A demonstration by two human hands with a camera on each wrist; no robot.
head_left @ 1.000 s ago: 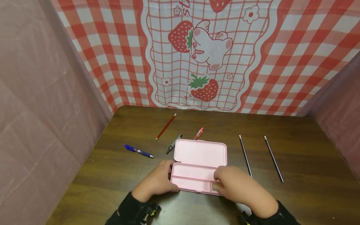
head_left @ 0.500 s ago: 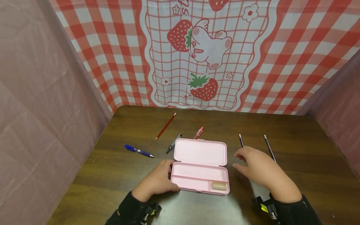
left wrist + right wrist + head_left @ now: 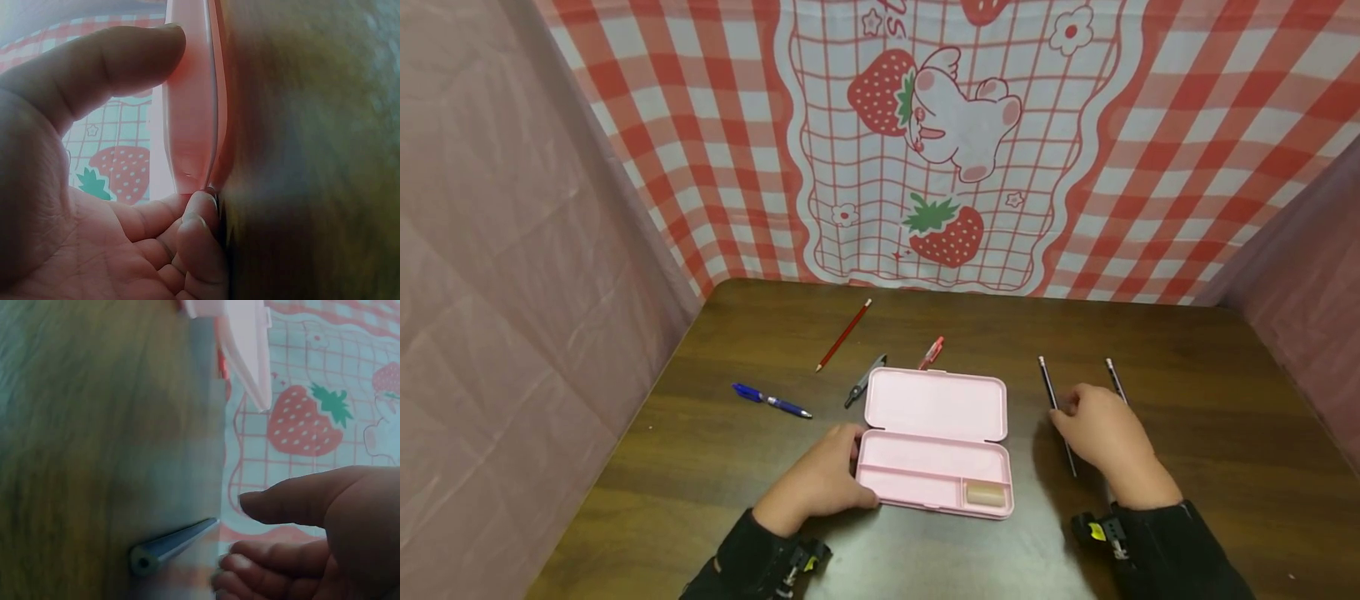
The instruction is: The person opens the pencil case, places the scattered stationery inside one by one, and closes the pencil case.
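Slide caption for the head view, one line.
Left hand grips an open pink pencil case; right hand at a dark pencil.

Curtained-off nook, wider building unclear.
Wood-grain table, checked strawberry-print cloth behind, plain pinkish drapes either side.

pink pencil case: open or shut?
Open. The pink case has its lid swung back on the far side, exposing the tan block inside; the left hand grips its left end.
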